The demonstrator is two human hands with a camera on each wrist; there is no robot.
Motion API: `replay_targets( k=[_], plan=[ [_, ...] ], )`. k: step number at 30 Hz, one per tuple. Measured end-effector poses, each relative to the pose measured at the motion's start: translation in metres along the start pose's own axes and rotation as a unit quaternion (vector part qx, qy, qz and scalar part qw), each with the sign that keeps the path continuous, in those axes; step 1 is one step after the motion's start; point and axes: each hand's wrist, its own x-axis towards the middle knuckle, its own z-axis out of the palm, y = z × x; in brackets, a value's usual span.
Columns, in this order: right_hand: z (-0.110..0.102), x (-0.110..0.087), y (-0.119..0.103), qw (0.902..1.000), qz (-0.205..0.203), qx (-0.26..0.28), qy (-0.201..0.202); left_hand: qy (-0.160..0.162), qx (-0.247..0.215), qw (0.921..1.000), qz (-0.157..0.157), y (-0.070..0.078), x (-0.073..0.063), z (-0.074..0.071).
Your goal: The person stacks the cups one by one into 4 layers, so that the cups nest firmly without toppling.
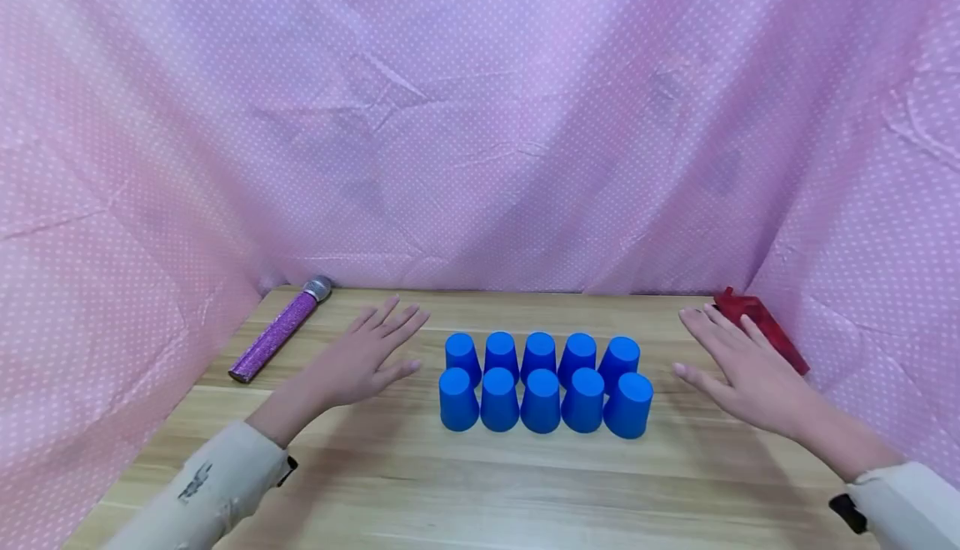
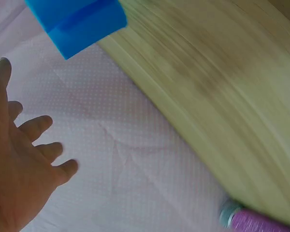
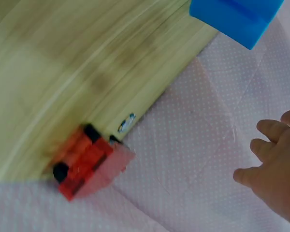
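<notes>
Several blue cups stand upside down in two rows on the wooden table, a front row (image 1: 540, 404) and a back row (image 1: 500, 356). My left hand (image 1: 367, 358) hovers to their left with fingers spread, palm down and holding nothing. On the other side, my right hand (image 1: 750, 377) is likewise spread and holds nothing; it overlaps part of a red object (image 1: 776, 335) in the head view. The right wrist view shows this as a red toy vehicle (image 3: 87, 162) with black wheels. Blue cup sides (image 2: 87, 26) also show at the top of the left wrist view.
A microphone (image 1: 277, 335) with a glittery purple handle and silver head lies at the table's back left. Pink dotted cloth (image 1: 480, 117) hangs behind the table (image 1: 480, 500) and along both sides. A small dark-and-white mark (image 3: 127, 123) sits near the table's edge.
</notes>
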Motion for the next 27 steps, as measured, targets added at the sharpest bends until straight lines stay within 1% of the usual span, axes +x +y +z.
replay_targets(
  k=[2,4,8,11,14,17,21,27],
  plan=[
    [0.0,0.005,-0.001,0.9993,0.013,0.035,-0.008,0.001,-0.058,0.9983,-0.006,-0.001,0.007,0.001],
    [0.001,0.01,-0.002,0.9968,0.03,0.07,-0.022,-0.004,-0.115,0.9933,-0.015,-0.003,0.016,0.004],
    [0.009,0.02,-0.002,0.9869,0.063,0.14,-0.049,-0.024,-0.209,0.977,-0.036,-0.007,0.033,0.012],
    [0.02,0.027,0.0,0.9792,0.066,0.182,-0.061,-0.041,-0.254,0.9654,-0.043,-0.009,0.042,0.021],
    [0.032,0.032,0.001,0.9727,0.066,0.211,-0.072,-0.054,-0.284,0.9562,-0.048,-0.009,0.049,0.029],
    [0.04,0.035,0.001,0.9669,0.071,0.23,-0.084,-0.06,-0.3,0.9509,-0.049,-0.007,0.053,0.035],
    [0.046,0.04,0.001,0.9599,0.08,0.25,-0.098,-0.066,-0.307,0.9481,-0.049,-0.005,0.057,0.038],
    [0.047,0.045,0.0,0.9528,0.075,0.273,-0.109,-0.068,-0.312,0.9462,-0.053,-0.002,0.06,0.04]
  ],
)
